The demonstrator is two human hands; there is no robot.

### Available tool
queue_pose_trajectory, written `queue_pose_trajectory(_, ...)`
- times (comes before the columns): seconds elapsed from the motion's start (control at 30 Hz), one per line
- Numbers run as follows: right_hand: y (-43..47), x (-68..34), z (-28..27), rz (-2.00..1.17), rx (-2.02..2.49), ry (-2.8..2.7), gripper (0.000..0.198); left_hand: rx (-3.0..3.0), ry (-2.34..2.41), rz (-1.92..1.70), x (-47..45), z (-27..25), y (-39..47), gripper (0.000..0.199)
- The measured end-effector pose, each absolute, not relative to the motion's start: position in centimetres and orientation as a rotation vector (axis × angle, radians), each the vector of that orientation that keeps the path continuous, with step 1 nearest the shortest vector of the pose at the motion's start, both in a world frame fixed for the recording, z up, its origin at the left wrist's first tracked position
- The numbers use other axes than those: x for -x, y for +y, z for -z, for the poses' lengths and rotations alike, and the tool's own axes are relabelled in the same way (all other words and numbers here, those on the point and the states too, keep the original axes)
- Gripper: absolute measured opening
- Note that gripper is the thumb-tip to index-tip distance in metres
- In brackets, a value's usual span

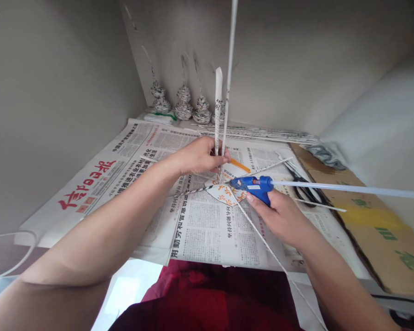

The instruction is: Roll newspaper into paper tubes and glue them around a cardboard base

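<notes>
My left hand (207, 154) is closed round upright rolled-paper sticks: a thicker, shorter one (218, 101) and a long thin one (229, 59) that runs out of the top of the view. Below it lies a rounded white paper piece (218, 196) with orange writing, and thin paper sticks (258, 226) spread outward from it. My right hand (279, 216) grips a blue glue gun (251, 185), whose nozzle is close to the foot of the upright sticks. A long translucent glue stick (345, 187) extends from the gun's back. An orange strip (240, 165) shows beside my left fingers.
Newspaper (207, 234) covers the table. Black scissors (305, 186) lie right of the glue gun, by a cardboard sheet (376, 230) and a crumpled plastic piece (327, 155). Several woven gourd shapes (184, 103) and a bundle of paper sticks (262, 134) are along the back.
</notes>
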State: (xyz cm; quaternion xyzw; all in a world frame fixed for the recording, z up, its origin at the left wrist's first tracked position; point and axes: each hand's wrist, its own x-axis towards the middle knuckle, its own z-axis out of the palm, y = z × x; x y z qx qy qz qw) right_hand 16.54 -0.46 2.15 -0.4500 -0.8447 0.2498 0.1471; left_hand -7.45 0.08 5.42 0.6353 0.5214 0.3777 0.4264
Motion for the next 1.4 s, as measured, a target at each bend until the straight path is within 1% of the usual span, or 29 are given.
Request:
queue_pose_trajectory(0.13,-0.6,-16.4,-2.1,-0.667,1.297,-2.443,0.03,-1.606,1.354,-1.022,7.3,-5.1,0.3,0.014)
queue_pose_trajectory(0.27,-0.9,-16.4,-2.1,-0.616,1.253,-2.469,0.028,-1.631,1.397,-1.077,7.3,-4.6,0.6,0.02)
queue_pose_trajectory(0.47,-1.0,-16.5,-2.0,-0.549,1.286,-2.476,0.028,-1.668,1.459,-1.098,7.4,-4.2,0.8,0.025)
queue_pose_trajectory(0.6,-0.9,-16.4,-2.0,-0.544,1.229,-2.486,0.026,-1.703,1.478,-1.084,7.4,-4.1,0.9,0.026)
queue_pose_trajectory(0.9,-1.0,-16.2,-2.1,-0.483,1.263,-2.521,0.027,-1.713,1.499,-1.076,7.2,-4.0,0.8,0.027)
queue_pose_trajectory(1.07,-1.4,-16.2,-2.2,-0.268,1.277,-2.634,0.028,-1.699,1.497,-1.068,7.2,-4.0,0.9,0.027)
queue_pose_trajectory(1.23,-1.6,-16.3,-3.0,-0.169,1.176,-2.878,0.024,-1.684,1.515,-1.046,7.2,-4.0,0.9,0.026)
queue_pose_trajectory(1.3,-1.5,-16.3,-3.5,-0.064,1.149,-2.955,0.032,-1.693,1.517,-1.036,7.2,-4.0,0.9,0.026)
queue_pose_trajectory(1.4,-1.3,-16.1,-4.1,0.228,1.13,-3.022,0.044,-1.717,1.506,-1.033,7.2,-3.9,0.9,0.026)
